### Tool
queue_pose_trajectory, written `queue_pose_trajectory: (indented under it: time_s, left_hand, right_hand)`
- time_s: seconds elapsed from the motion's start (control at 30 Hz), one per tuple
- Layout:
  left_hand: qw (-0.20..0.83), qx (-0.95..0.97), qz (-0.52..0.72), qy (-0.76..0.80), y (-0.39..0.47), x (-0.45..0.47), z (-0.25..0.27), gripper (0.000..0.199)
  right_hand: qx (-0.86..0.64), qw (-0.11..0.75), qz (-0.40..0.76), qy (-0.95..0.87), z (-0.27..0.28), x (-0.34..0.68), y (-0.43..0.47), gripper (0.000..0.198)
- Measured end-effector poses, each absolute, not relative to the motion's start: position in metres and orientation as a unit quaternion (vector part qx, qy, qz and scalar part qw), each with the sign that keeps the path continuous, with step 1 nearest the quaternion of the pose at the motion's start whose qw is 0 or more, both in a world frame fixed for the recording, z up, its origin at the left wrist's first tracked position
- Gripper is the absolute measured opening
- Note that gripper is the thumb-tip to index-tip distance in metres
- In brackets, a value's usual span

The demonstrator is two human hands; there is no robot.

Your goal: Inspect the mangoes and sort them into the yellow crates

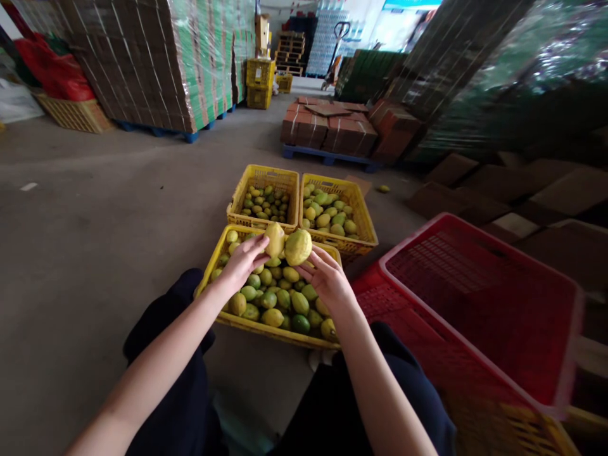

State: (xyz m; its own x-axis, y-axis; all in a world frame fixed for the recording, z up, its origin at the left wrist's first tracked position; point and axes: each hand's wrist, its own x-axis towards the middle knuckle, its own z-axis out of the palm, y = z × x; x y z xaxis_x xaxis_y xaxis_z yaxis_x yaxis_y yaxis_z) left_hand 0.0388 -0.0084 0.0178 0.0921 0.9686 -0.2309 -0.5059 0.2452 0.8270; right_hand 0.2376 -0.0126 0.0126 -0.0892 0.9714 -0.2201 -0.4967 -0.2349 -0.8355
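Observation:
My left hand [247,258] is closed on a pale yellow lemon [275,240], held by the fingertips. Beside it, my right hand [327,278] grips a larger yellow-green lemon [298,247] from its right side. Both fruits are raised over the front yellow crate [266,328], close together; I cannot tell whether they touch. Green and yellow lemons [272,317] fill that crate below my hands.
Behind stand a yellow crate of small fruit [237,212] and another of larger lemons [365,218]. A red crate [479,342] is at my right. Flat cartons [354,136] lie on a blue pallet, with wrapped stacks [142,63] beyond. One lemon [384,189] lies on the floor.

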Motion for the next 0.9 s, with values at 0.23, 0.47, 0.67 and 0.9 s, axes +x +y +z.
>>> queue_pose_trajectory:
  time_s: [0.23, 0.47, 0.67, 0.9]
  left_hand:
    - [0.672, 0.318, 0.514, 0.427, -0.011, 0.047, 0.021, 0.025]
    - [0.702, 0.282, 0.537, 0.373, -0.009, 0.044, 0.021, 0.026]
    - [0.704, 0.278, 0.547, 0.357, -0.008, 0.042, 0.020, 0.021]
    - [0.679, 0.267, 0.569, 0.381, -0.006, 0.041, 0.020, 0.022]
  right_hand:
    - [-0.423, 0.512, 0.663, -0.346, 0.015, 0.231, -0.015, 0.043]
    - [-0.419, 0.508, 0.665, -0.353, 0.017, 0.237, -0.014, 0.046]
    - [-0.407, 0.544, 0.662, -0.318, 0.016, 0.242, -0.011, 0.044]
    - [-0.400, 0.541, 0.676, -0.300, 0.011, 0.245, -0.008, 0.044]
